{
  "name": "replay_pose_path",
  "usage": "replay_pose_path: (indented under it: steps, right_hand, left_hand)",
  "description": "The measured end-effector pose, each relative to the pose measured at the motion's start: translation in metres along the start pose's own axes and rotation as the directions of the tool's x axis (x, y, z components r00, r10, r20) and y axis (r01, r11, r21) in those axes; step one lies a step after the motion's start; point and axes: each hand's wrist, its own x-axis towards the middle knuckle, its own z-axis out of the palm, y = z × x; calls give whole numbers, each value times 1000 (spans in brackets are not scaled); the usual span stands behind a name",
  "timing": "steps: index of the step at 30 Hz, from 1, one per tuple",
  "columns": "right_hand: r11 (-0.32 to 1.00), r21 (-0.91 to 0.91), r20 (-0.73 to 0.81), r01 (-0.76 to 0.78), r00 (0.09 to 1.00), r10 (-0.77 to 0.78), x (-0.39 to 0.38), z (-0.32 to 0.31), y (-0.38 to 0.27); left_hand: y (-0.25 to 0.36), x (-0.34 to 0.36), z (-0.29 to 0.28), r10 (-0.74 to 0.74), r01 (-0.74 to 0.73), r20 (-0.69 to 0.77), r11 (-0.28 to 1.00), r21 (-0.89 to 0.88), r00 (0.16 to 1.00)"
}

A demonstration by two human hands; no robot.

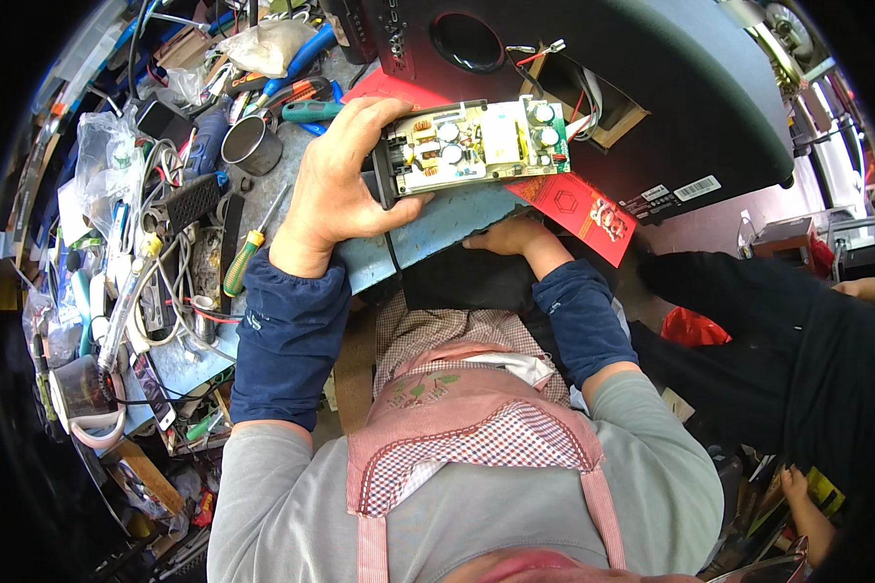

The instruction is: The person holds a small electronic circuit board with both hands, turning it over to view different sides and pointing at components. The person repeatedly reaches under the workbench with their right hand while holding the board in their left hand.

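Note:
My left hand [335, 175] grips the black end of a power supply circuit board [501, 141], thumb below and fingers above. The board carries capacitors, copper coils and a pale block, and is raised over the blue bench top [437, 228]. A thin dark cord drops over the bench edge below it. At that edge my right hand [515, 238] lies on black material [467, 282], its fingers stretched and partly hidden. Beyond the board stands a large black speaker cabinet [593, 58] with a round port. Wires [583, 107] come out of its rectangular opening.
Red printed envelopes [585, 216] lie beside the cabinet. On the left, the bench holds a screwdriver [243, 262], a metal cup [252, 145], a phone [153, 391], tangled cables and plastic bags. Another person in dark clothing [749, 340] is close on the right.

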Motion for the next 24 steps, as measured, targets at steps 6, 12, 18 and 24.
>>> replay_pose_path:
  steps: [6,12,18,24]
  right_hand:
    - [999,-39,-36,23,999,-24,-3,-3,-2]
    - [999,42,6,-18,1000,18,-10,-11,-12]
    - [988,142,48,54,997,-61,20,18,20]
    - [998,61,138,-34,990,26,26,22,13]
  left_hand:
    - [2,2,0,6,-6,-11,1000,5,1000]
    - [-3,3,0,33,-33,-7,999,-20,999]
    - [-6,5,6,25,-27,-19,997,-73,999]
    - [-5,-4,7,5,-5,-20,1000,-13,1000]
